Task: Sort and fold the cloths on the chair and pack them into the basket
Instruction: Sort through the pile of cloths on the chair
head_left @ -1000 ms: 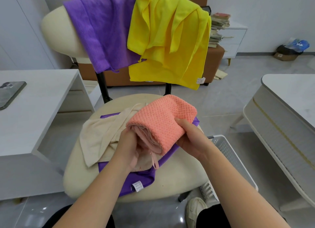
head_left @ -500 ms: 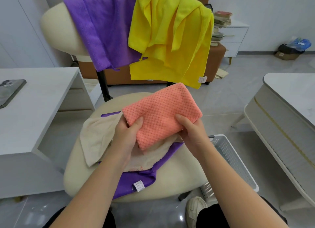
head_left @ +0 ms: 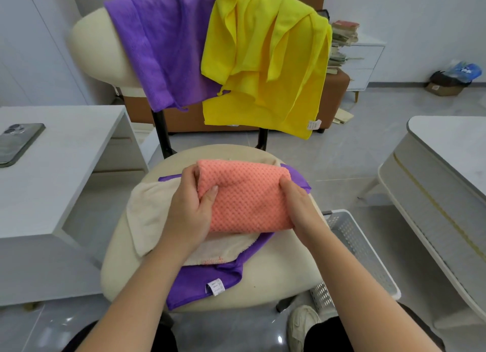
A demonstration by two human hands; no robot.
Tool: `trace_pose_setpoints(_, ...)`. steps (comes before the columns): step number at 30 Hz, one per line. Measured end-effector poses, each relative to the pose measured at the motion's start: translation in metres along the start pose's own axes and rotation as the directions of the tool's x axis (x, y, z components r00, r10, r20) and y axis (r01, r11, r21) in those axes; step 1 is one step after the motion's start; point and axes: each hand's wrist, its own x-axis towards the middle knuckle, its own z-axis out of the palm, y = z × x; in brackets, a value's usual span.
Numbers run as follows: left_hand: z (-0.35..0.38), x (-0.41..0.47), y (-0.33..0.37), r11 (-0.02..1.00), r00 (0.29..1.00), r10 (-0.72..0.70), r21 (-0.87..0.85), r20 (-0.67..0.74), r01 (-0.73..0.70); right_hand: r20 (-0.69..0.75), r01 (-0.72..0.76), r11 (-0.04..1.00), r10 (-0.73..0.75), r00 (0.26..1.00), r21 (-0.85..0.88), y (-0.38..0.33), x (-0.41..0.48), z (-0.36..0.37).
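The fingers (head_left: 210,194) of the left hand (head_left: 189,209) were curled round the left end of the folded orange cloth (head_left: 247,196), and the right hand (head_left: 299,207) gripped its right end. The cloth sat over a beige cloth (head_left: 150,215) and a purple cloth (head_left: 200,280) on the chair seat (head_left: 276,272). The white basket (head_left: 363,246) stood on the floor just right of the chair.

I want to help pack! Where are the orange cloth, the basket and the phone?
orange cloth (head_left: 247,201), head view, middle of its top.
basket (head_left: 355,244), head view, bare perforated part.
phone (head_left: 18,144), head view, middle of its back.
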Motion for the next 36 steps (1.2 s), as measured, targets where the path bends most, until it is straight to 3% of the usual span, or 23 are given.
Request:
trace_pose_setpoints(2, 0.005, -0.002, 0.002, 0.997, 0.997, 0.063, 0.057, -0.049, -0.06, -0.024, 0.035, 0.999, -0.035, 0.999, -0.022, -0.002, 0.0, 0.002)
trace_pose_setpoints(4, 0.005, -0.002, 0.006, 0.999, 0.992, 0.025, 0.024, -0.127, -0.022, -0.085, 0.177, 0.98, -0.185, 0.979, -0.085, -0.002, 0.0, 0.005)
trace_pose_setpoints(7, 0.008, 0.007, 0.012, 0.957, 0.948, -0.281, -0.116, -0.149, 0.265, -0.212, 0.45, 0.847, -0.512, 0.832, -0.282, -0.001, -0.004, 0.006)
trace_pose_setpoints(8, 0.01, 0.011, 0.01, 0.901, 0.903, -0.42, -0.16, -0.09, 0.403, -0.201, 0.544, 0.753, -0.637, 0.744, -0.371, -0.003, -0.006, 0.005)
trace_pose_setpoints(10, 0.011, 0.017, 0.003, 0.7, 0.749, -0.649, -0.283, 0.131, 0.656, -0.123, 0.684, 0.561, -0.807, 0.578, -0.466, -0.005, -0.012, 0.001)
trace_pose_setpoints(12, 0.008, 0.023, -0.005, 0.488, 0.615, -0.695, -0.384, 0.371, 0.784, -0.076, 0.745, 0.449, -0.876, 0.477, -0.493, -0.007, -0.017, 0.0)
trace_pose_setpoints(14, 0.008, 0.02, -0.01, 0.404, 0.553, -0.66, -0.38, 0.509, 0.832, -0.035, 0.777, 0.342, -0.923, 0.382, -0.529, -0.008, -0.019, 0.002)
trace_pose_setpoints(16, 0.007, 0.017, -0.009, 0.442, 0.519, -0.664, -0.278, 0.538, 0.853, 0.006, 0.813, 0.232, -0.961, 0.278, -0.535, -0.011, -0.022, 0.005)
trace_pose_setpoints(19, -0.001, 0.011, -0.008, 0.55, 0.546, -0.656, -0.165, 0.521, 0.819, 0.069, 0.873, 0.089, -0.988, 0.139, -0.479, -0.016, -0.028, 0.01)
trace_pose_setpoints(22, -0.005, 0.009, -0.002, 0.6, 0.536, -0.675, -0.045, 0.508, 0.799, 0.132, 0.92, 0.026, -0.988, 0.084, -0.39, -0.02, -0.035, 0.018)
trace_pose_setpoints(24, 0.0, 0.009, 0.007, 0.628, 0.569, -0.671, -0.044, 0.475, 0.777, 0.119, 0.914, 0.059, -0.986, 0.115, -0.402, -0.02, -0.036, 0.019)
trace_pose_setpoints(25, 0.002, 0.011, 0.014, 0.646, 0.607, -0.666, -0.071, 0.433, 0.76, 0.066, 0.896, 0.148, -0.979, 0.193, -0.419, -0.019, -0.035, 0.018)
trace_pose_setpoints(27, 0.005, 0.017, 0.021, 0.787, 0.791, -0.563, -0.136, 0.242, 0.602, -0.144, 0.785, 0.472, -0.879, 0.454, -0.402, -0.02, -0.031, 0.013)
trace_pose_setpoints(29, 0.0, 0.016, 0.023, 0.969, 0.979, -0.199, -0.158, -0.051, 0.188, -0.284, 0.554, 0.778, -0.626, 0.726, -0.298, -0.024, -0.018, 0.007)
trace_pose_setpoints(30, -0.003, 0.014, 0.025, 0.995, 0.99, 0.06, -0.071, -0.128, -0.069, -0.291, 0.408, 0.865, -0.487, 0.823, -0.293, -0.026, -0.011, 0.004)
trace_pose_setpoints(32, -0.006, 0.007, 0.025, 0.875, 0.871, 0.477, 0.15, -0.115, -0.46, -0.2, 0.184, 0.936, -0.25, 0.947, -0.299, -0.029, -0.001, -0.004)
trace_pose_setpoints(34, -0.006, 0.004, 0.023, 0.718, 0.739, 0.671, 0.303, -0.06, -0.627, -0.054, 0.041, 0.975, -0.054, 0.997, -0.219, -0.032, 0.004, -0.01)
trace_pose_setpoints(35, -0.005, 0.005, 0.02, 0.69, 0.718, 0.694, 0.334, -0.051, -0.643, -0.015, -0.015, 0.979, 0.012, 1.0, -0.205, -0.032, 0.005, -0.012)
trace_pose_setpoints(36, -0.003, 0.005, 0.019, 0.718, 0.743, 0.666, 0.326, -0.067, -0.614, -0.012, -0.052, 0.975, 0.05, 0.999, -0.214, -0.03, 0.006, -0.013)
